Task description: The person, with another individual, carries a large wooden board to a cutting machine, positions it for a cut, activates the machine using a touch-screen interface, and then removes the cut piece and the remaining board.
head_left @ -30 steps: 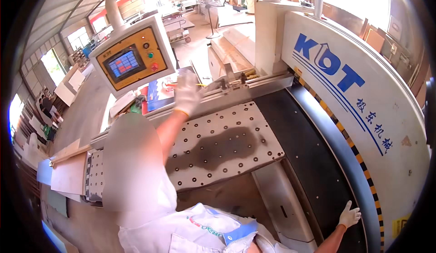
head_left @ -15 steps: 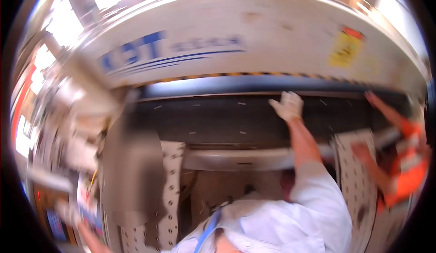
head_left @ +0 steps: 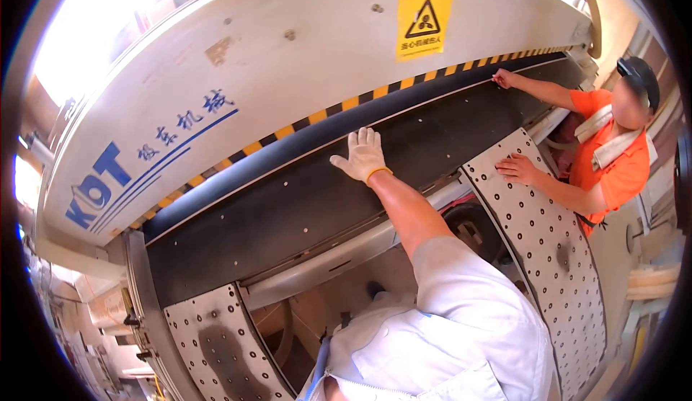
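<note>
The big white beam [head_left: 310, 48] hangs over the back of the long black tabletop [head_left: 267, 221]. Half a second ago the view was smeary; now it has turned and is sharp. The black tabletop is one long strip, right under the person's hand.

Two pale, dotted tabletops, a left one [head_left: 191, 332] and a right one [head_left: 533, 242], stick out from the front of the black tabletop. One co-worker [head_left: 605, 156] in orange stands by its right end, and shows more plainly than before. One black-and-yellow striped edge [head_left: 317, 116] runs along behind it. Two dark stains, one left [head_left: 229, 358] and one right [head_left: 564, 255], mark the dotted parts in front of it. One yellow sign [head_left: 425, 23] sits above its back.

The right hand [head_left: 364, 157], in a white glove, still lies flat on the black tabletop, fingers spread wide. The left hand has gone out of view, so I cannot tell about its fingers. Two co-worker's hands show: one [head_left: 507, 78] at the black tabletop's right end, one [head_left: 520, 169] in front of it.
</note>
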Tool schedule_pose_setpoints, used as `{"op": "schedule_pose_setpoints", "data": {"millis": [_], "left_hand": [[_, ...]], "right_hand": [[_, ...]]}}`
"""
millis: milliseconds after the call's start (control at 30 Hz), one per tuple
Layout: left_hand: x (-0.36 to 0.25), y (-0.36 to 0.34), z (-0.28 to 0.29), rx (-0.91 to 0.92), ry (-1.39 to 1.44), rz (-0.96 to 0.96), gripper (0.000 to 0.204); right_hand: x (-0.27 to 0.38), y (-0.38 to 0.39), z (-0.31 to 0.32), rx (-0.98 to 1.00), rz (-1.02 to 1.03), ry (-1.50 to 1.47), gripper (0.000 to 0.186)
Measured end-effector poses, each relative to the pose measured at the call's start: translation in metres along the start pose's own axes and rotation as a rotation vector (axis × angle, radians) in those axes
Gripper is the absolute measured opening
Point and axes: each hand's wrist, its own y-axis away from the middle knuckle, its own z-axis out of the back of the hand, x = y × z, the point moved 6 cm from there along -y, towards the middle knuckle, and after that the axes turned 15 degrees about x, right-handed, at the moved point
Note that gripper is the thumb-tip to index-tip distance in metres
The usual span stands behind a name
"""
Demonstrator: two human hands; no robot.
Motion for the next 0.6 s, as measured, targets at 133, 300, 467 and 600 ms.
{"op": "schedule_pose_setpoints", "data": {"millis": [133, 300, 467, 600], "left_hand": [[-0.128, 0.044, -0.001, -0.032, 0.151, -0.374, 0.091], [-0.28, 0.128, -0.031, 0.211, 0.267, -0.636, 0.081], [-0.333, 0.165, -0.052, 0.824, 0.619, -0.397, 0.074], [-0.341, 0.157, -0.032, 0.855, 0.482, -0.329, 0.07]], "right_hand": [[0.002, 0.004, 0.01, -0.001, -0.002, 0.033, 0.114], [-0.004, 0.005, 0.006, -0.233, 0.047, 0.049, 0.099], [-0.005, 0.005, 0.0, -0.135, 0.098, 0.005, 0.109], [-0.001, 0.008, 0.007, -0.245, 0.118, 0.02, 0.101]]}}
